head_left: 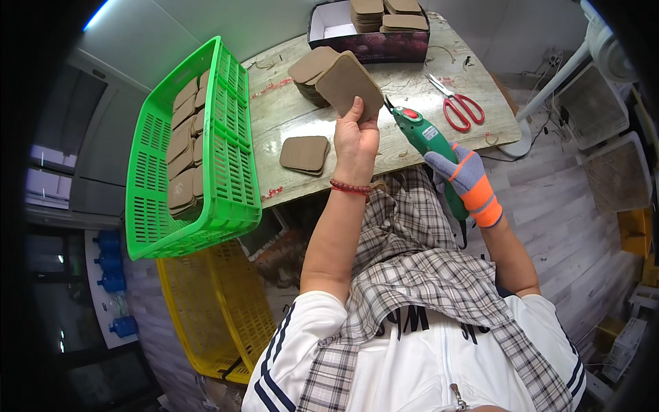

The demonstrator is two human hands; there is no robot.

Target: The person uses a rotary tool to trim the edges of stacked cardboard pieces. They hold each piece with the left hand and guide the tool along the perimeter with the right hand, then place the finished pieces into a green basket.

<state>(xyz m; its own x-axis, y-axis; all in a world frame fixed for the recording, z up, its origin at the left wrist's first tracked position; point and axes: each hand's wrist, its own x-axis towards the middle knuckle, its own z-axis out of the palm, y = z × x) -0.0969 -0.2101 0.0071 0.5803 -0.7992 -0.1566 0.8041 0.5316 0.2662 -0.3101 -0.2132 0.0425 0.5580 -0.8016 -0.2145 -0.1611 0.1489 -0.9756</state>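
Note:
Bare, with a red bead bracelet at the wrist, my left hand point(358, 130) grips a flat brown pad with rounded corners point(349, 84), holding it tilted up above the table. My right hand point(468, 177), in a grey and orange glove, is closed around a green handheld electric cutter point(420, 130). The cutter's dark tip points at the pad's right edge; whether they touch I cannot tell. Behind the held pad stands a tall stack of similar pads point(310, 72). A lower stack point(305, 154) lies to the left of my left wrist.
Red-handled scissors point(461, 110) lie on the wooden table point(274, 89), with red scraps nearby. At the back, a box point(391, 49) holds more pads. A green crate point(230, 130) full of pads is at left, above a yellow crate point(206, 309). A white fan point(604, 44) stands at right.

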